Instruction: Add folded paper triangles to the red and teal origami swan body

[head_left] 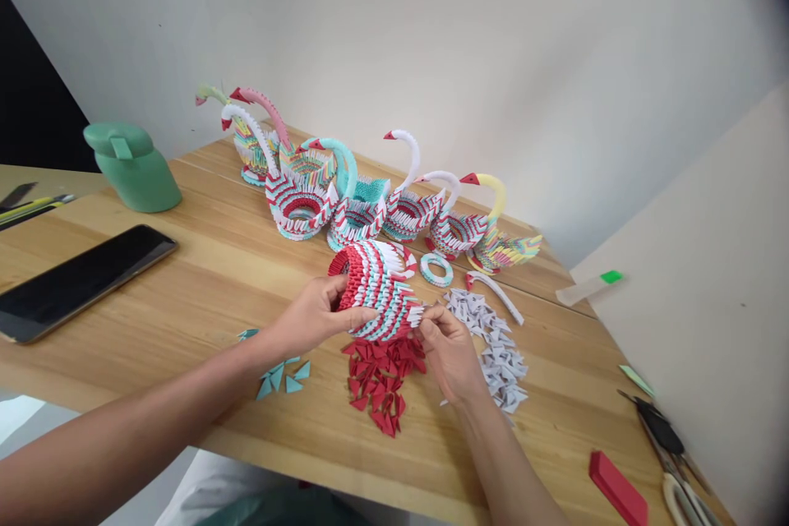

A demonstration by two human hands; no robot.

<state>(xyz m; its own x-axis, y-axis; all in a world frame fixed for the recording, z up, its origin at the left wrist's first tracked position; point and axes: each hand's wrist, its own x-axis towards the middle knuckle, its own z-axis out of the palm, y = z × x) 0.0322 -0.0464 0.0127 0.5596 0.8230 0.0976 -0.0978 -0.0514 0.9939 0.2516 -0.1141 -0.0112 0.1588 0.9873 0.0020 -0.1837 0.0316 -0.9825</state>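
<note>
Steadies a striped folded-paper body [379,292], tipped on its side over the tabletop [296,444], with the left hand [314,312] gripping its red open end, thumb across the rows. Pinches at its white-tipped right edge with the right hand [447,349]; cannot tell whether a loose piece sits between the fingertips. Looks like fitting or adjusting one piece; would call for a steady hold and a light push, without squashing the rows.

Shows on the wood grain, left to right: a dark phone [86,283], a green bottle [139,173], teal pieces [277,378], paper swans [302,218] lined up behind, red pieces [376,382], a small ring [436,280], white pieces [505,362], a curved white neck [502,296], a red case [618,489] and scissors [671,468]. Backs onto a pale wall [431,33].
</note>
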